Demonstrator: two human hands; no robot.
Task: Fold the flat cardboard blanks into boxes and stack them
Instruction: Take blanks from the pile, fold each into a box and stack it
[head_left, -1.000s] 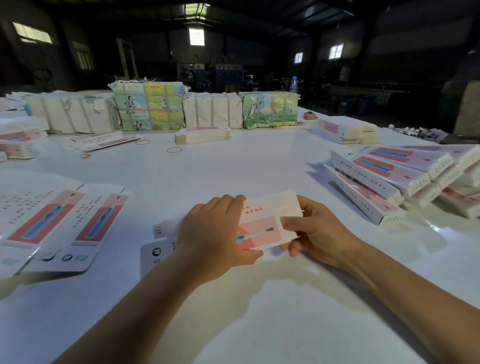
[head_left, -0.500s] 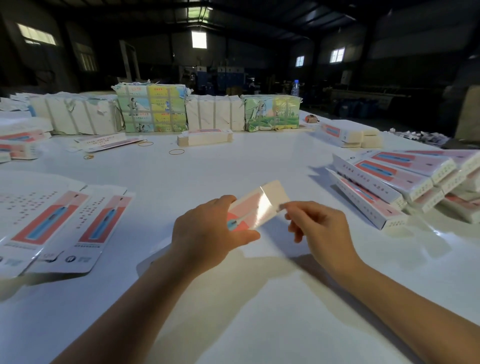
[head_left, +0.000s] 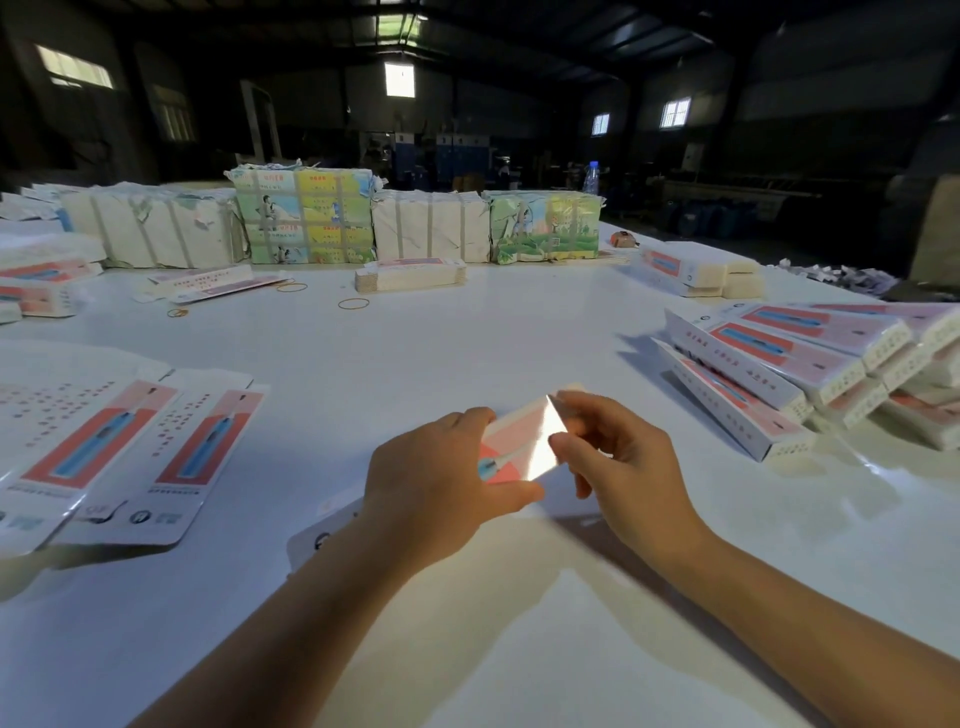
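The cardboard blank (head_left: 524, 441) is lifted off the white table (head_left: 467, 353), tilted, between the two hands. The dim hall (head_left: 519, 104) beyond the hands has small bright windows. The table runs wide under both hands. Far beyond the hands, wrapped bundles (head_left: 306, 218) stand in a row. To the right of the right hand lie stacked folded boxes (head_left: 779, 374), some leaning on each other. To the left of the left hand lie flat blanks (head_left: 130, 447), overlapping. The left hand (head_left: 441, 483) grips the blank's near end, thumb under, fingers curled over the top. The right hand (head_left: 618, 462) pinches the far end with its fingertips. Glare whitens the blank's right part, and its print there is unreadable. The left hand covers much of the blank, whose lower end shows by the left wrist.
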